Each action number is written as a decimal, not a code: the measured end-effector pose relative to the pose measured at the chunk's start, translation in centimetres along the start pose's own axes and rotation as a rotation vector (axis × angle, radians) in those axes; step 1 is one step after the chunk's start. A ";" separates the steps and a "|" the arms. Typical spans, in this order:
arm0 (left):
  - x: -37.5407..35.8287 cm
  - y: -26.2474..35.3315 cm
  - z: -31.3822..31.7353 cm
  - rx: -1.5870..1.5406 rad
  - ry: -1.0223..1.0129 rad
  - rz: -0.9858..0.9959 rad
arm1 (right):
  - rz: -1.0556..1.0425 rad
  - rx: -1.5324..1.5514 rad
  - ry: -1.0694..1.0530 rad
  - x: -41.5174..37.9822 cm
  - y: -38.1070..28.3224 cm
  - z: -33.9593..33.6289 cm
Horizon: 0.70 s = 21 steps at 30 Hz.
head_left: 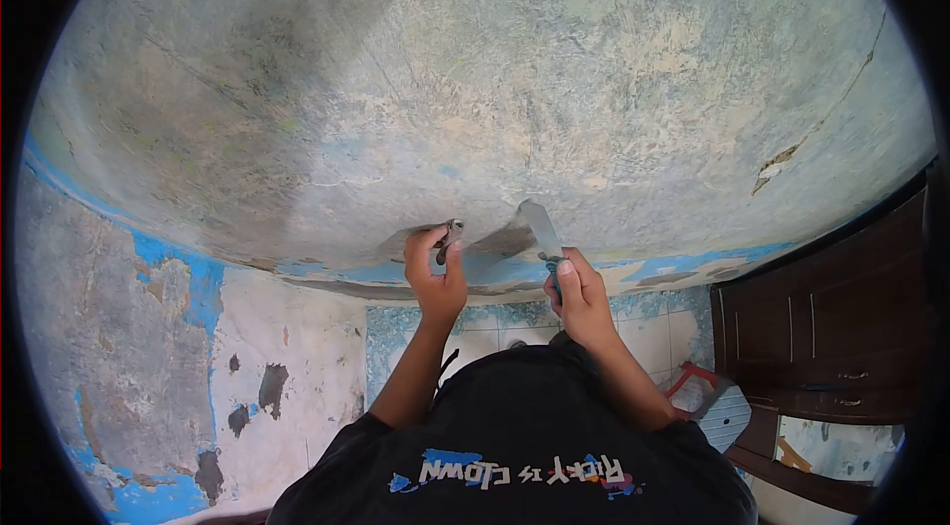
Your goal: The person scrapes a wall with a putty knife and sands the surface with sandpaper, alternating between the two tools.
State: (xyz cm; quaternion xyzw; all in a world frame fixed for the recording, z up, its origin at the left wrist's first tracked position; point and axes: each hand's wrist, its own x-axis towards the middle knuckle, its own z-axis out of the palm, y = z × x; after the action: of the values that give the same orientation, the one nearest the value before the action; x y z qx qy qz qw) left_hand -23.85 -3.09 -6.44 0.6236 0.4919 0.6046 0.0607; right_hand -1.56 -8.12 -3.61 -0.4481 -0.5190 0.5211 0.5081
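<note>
My right hand (pixel 582 295) grips a putty knife (pixel 542 230) by its dark handle. The wide metal blade points up, with its tip right at the patchy grey wall (pixel 495 119), and a shadow falls to its left. My left hand (pixel 435 273) is closed around a small tool with a round metal end (pixel 454 226) between thumb and fingers; its kind I cannot tell. That hand is close to the wall too, at about the same height as the other.
Strips of peeling blue paint (pixel 495 271) run along the lower wall. A crack with a chipped hole (pixel 777 169) lies to the right. Dark wooden cabinets (pixel 821 327) stand on the right, near a grey and red step stool (pixel 724 416). A stained side wall (pixel 287 357) is on the left.
</note>
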 end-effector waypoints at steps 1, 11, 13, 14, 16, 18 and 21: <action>-0.1 -0.2 -0.1 0.002 -0.007 0.004 | -0.003 -0.016 0.013 -0.2 0.1 0.1; -0.1 -1.0 -0.3 0.007 -0.010 0.001 | 0.128 0.068 0.011 -0.6 -1.1 0.6; 0.0 -0.9 -0.3 0.018 -0.016 0.015 | 0.142 0.082 0.011 -0.6 -1.4 0.6; 0.0 -0.8 -0.3 0.013 -0.022 0.002 | 0.134 0.081 0.005 -0.5 -1.7 1.0; -0.4 -0.6 -0.2 -0.006 -0.022 -0.037 | 0.126 0.073 0.014 -0.9 -1.8 1.1; -0.4 -0.7 -0.2 -0.028 0.001 -0.076 | 0.109 0.065 0.037 -0.9 -2.0 1.4; -0.2 -0.9 -0.4 -0.023 -0.006 -0.054 | 0.186 0.078 0.033 -1.1 -2.6 0.9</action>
State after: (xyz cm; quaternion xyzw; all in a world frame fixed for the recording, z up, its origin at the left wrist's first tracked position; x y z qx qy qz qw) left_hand -24.63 -3.01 -7.09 0.6110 0.5013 0.6067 0.0857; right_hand -2.21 -9.41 -1.02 -0.4828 -0.4460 0.5783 0.4833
